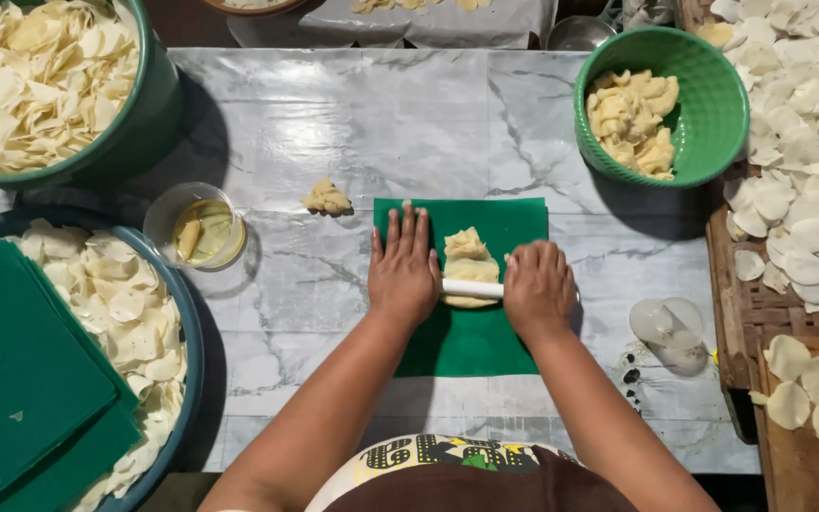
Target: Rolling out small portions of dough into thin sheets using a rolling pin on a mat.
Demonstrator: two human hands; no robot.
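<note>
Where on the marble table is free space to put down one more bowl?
Bare marble table lies between the big green bowl and green basket, above the green mat. Another patch sits left of the left hand, below the cup. The right edge is crowded with dough discs.

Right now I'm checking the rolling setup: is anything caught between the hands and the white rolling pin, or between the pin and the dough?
Nothing visible. Both the left hand and right hand press directly on the rolling pin, which lies straight across the dough on the green mat.
</note>
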